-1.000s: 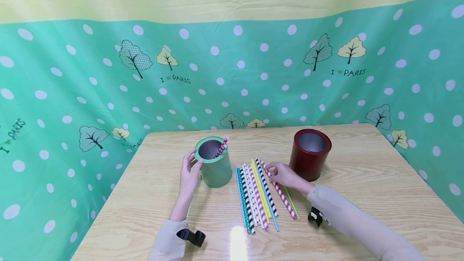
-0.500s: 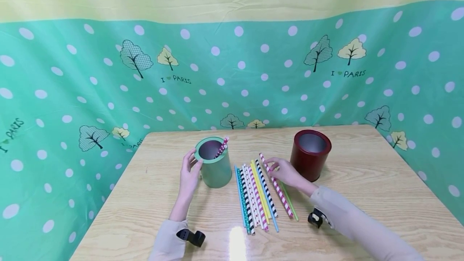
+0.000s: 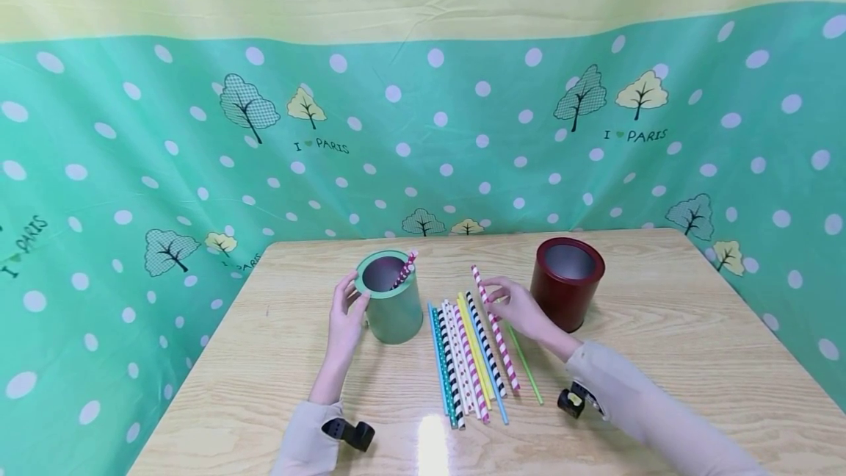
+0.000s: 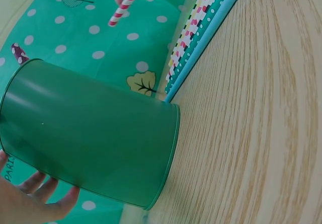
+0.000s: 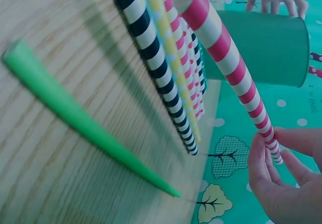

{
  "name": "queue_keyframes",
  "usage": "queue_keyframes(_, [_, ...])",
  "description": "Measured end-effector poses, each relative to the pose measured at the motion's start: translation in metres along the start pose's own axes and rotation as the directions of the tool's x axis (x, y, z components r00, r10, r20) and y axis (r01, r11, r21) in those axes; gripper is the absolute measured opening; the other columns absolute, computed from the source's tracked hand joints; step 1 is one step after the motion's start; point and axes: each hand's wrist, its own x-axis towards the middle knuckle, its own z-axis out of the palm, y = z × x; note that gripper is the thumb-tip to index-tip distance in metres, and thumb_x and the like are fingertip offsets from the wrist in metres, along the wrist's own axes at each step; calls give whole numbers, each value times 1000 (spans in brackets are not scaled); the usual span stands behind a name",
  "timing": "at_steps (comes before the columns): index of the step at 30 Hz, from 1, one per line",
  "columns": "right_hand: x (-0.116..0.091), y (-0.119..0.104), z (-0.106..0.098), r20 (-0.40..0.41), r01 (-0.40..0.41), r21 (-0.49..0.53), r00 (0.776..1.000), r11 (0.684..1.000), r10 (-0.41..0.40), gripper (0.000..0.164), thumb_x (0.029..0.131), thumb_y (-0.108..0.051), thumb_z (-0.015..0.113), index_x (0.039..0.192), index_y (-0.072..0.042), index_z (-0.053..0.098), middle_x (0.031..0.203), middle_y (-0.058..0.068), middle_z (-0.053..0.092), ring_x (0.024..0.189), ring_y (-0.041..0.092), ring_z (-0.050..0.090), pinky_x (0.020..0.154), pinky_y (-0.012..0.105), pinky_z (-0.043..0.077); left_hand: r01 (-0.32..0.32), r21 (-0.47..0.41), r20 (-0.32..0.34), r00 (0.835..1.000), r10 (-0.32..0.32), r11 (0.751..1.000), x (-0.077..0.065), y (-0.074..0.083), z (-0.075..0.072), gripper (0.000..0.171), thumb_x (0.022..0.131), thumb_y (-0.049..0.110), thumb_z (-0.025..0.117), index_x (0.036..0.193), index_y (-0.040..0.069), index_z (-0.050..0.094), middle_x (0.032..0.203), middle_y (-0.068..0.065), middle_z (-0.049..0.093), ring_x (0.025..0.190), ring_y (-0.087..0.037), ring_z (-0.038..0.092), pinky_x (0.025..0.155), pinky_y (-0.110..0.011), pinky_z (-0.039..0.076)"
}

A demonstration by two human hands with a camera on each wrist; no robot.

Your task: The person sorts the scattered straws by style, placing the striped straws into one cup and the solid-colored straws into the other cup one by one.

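My left hand (image 3: 345, 318) holds the side of a green can (image 3: 396, 320), its thumb and fingers spread round the left edge near the rim. Polka-dot straws (image 3: 405, 270) lean out of that can at the right. A pink-and-white striped paper straw (image 5: 236, 75) is pinched near its far end between the thumb and fingers of my right hand (image 3: 522, 311). This straw slants up off the wood in the right wrist view. A thin green straw (image 3: 526, 364) lies alone under the right hand's side.
Several patterned straws (image 3: 465, 358) lie in a row between the cans, blue, teal-dotted, black-striped, yellow and pink-striped. An open dark red can (image 3: 567, 292) stands just behind the right hand. The wooden table (image 3: 251, 388) ends at a printed green curtain (image 3: 370, 189).
The right hand has drawn the pink-striped straw away from the green straw, up and to the left, lifting it. My left hand and the green can stay put.
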Motion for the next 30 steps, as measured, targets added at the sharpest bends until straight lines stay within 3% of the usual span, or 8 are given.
queue_keyframes(12, [-3, -14, 3, -31, -44, 139, 998, 989, 49, 46, 83, -4, 58, 127, -10, 44, 99, 14, 59, 82, 28, 60, 69, 30, 52, 16, -9, 5, 1000, -16, 1000, 1, -1, -1, 45, 89, 17, 51, 131, 10, 37, 126, -18, 44, 113, -30, 41, 93, -43, 37])
queue_keyframes(18, [-4, -22, 4, -51, -38, 204, 997, 978, 50, 46, 83, -2, 57, 127, -8, 43, 102, 16, 57, 83, 25, 59, 70, 31, 52, -26, 49, 16, 1000, 25, 998, 17, -52, -7, 46, 89, 30, 52, 132, 26, 36, 127, -5, 46, 112, -20, 44, 91, -33, 41])
queue_keyframes(19, [-4, -23, 4, -54, -38, 216, 997, 976, 51, 46, 83, -1, 56, 127, -7, 43, 103, 17, 57, 84, 26, 59, 70, 31, 52, -55, 25, 28, 998, 54, 998, 17, -52, -9, 45, 89, 31, 52, 131, 26, 37, 126, -5, 46, 111, -19, 44, 90, -33, 41])
queue_keyframes(23, [-2, -27, 5, -67, -40, 261, 996, 965, 59, 47, 83, -1, 56, 128, -7, 42, 103, 18, 56, 85, 26, 59, 69, 30, 52, -54, 17, 30, 998, 53, 998, 11, -36, -7, 45, 90, 28, 51, 132, 22, 37, 126, -7, 46, 111, -21, 44, 89, -28, 42])
queue_keyframes(25, [-1, -30, 5, -73, -40, 284, 995, 958, 63, 49, 83, -2, 56, 129, -6, 41, 104, 18, 55, 87, 26, 59, 70, 31, 52, -48, -2, 24, 999, 48, 999, 6, -21, -5, 44, 90, 23, 51, 132, 16, 37, 126, -13, 46, 111, -25, 44, 89, -32, 42])
queue_keyframes(26, [-1, -32, 5, -78, -34, 292, 995, 956, 59, 49, 83, -2, 57, 129, -6, 40, 104, 18, 55, 87, 26, 59, 70, 31, 52, -24, 28, 10, 1000, 24, 999, 6, -21, -3, 45, 90, 24, 51, 132, 16, 37, 126, -13, 46, 111, -25, 43, 89, -33, 42])
queue_keyframes(30, [-2, -41, 4, -100, -7, 332, 994, 943, 43, 52, 83, -2, 57, 130, -4, 36, 106, 19, 54, 88, 26, 58, 72, 34, 52, 4, 1, 5, 1000, -4, 1000, 1, -1, 0, 45, 89, 18, 51, 131, 9, 37, 126, -19, 43, 112, -32, 41, 92, -46, 38])
